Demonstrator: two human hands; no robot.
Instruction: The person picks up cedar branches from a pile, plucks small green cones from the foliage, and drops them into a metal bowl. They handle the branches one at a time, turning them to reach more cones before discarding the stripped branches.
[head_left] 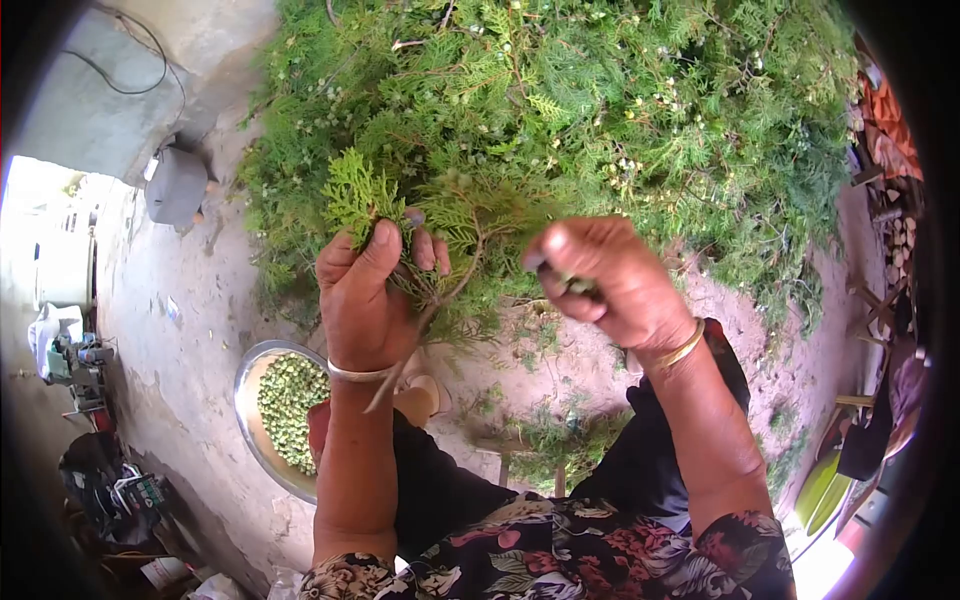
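Note:
My left hand [362, 300] is closed around a leafy evergreen sprig [462, 278], which looks like arborvitae. The sprig's bare brown stem hangs down past my wrist, and its green fronds stick out above the thumb and to the right. To the right, apart from the sprig, my right hand [630, 285] is curled shut and slightly blurred. Small greenish cones seem to show between its fingers, partly hidden. A metal basin [243, 405] stands on the floor left of my left forearm, holding many small green cones [290, 412].
A large heap of evergreen branches [560, 110] fills the area ahead. Loose sprigs [550, 435] lie on the floor between my legs. A grey rounded object [176, 186] is by the left wall. Tools and bags [110, 480] lie at the lower left; stacked wood [900, 240] is at right.

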